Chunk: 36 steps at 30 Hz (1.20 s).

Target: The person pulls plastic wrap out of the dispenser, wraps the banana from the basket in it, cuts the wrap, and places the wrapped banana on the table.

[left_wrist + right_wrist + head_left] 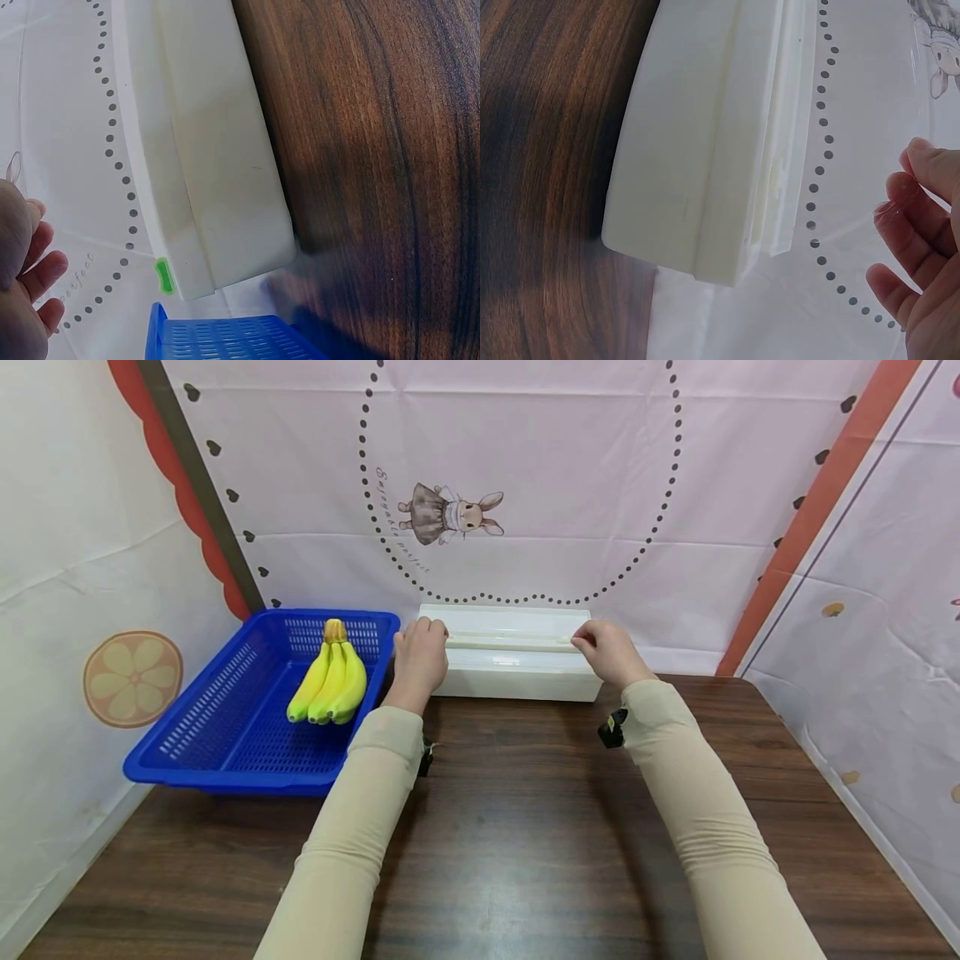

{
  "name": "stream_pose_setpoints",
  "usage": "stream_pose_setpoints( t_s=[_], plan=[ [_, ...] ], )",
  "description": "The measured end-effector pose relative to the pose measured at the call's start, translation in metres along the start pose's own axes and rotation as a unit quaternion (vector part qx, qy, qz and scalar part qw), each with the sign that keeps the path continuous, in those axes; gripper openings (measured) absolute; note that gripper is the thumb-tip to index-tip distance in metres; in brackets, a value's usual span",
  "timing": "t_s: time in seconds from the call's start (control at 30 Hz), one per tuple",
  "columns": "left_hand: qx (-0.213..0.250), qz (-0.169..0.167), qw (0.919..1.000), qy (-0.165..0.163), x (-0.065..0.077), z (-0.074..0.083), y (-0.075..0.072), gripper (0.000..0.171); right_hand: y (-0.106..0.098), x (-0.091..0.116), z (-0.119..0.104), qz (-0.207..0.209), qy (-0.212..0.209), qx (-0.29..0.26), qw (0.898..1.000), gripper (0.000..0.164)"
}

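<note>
A long white cling film dispenser stands at the back of the table, with a green tab at its left end. My left hand is over the dispenser's left end, its thumb and fingertips pinching a thin clear edge of cling film. Over the right end, my right hand pinches the other side of the clear film, which looks crumpled at the fingertips. Between the two hands the film is so transparent that it barely shows.
To the left is a blue plastic basket with a bunch of yellow bananas inside, its right rim close to my left forearm. Behind the dispenser hangs a printed cloth. Dark wood tabletop lies in front.
</note>
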<state>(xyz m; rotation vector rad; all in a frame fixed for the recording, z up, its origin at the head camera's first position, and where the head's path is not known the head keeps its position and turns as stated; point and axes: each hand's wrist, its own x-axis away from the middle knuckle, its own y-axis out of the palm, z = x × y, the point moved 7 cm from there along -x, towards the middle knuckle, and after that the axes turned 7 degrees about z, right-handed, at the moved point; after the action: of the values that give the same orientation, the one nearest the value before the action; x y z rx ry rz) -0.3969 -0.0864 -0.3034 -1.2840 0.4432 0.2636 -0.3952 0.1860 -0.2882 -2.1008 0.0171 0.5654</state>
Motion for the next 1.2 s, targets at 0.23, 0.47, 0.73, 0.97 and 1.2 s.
stream_pose_setpoints(
  t_s=[0.23,0.47,0.73,0.97,1.2],
  plan=[
    [0.003,0.014,0.9999,0.004,0.001,0.002,-0.003,0.018,-0.001,0.000,0.000,0.001,0.004,-0.002,1.000,0.023],
    [0.005,0.028,0.9996,0.005,0.002,0.002,-0.005,0.017,-0.003,0.001,-0.002,0.005,0.004,-0.004,1.000,0.023],
    [0.008,0.026,0.9996,0.002,0.001,0.002,-0.006,0.018,-0.005,0.002,-0.002,0.011,0.006,-0.009,1.000,0.024],
    [0.014,0.028,0.9995,0.002,0.002,0.002,-0.009,0.018,-0.006,0.002,-0.002,0.012,0.004,-0.010,1.000,0.025],
    [0.009,0.035,0.9993,0.010,0.002,0.004,-0.013,0.018,-0.009,0.002,-0.004,0.014,-0.002,-0.006,1.000,0.024]
  ],
)
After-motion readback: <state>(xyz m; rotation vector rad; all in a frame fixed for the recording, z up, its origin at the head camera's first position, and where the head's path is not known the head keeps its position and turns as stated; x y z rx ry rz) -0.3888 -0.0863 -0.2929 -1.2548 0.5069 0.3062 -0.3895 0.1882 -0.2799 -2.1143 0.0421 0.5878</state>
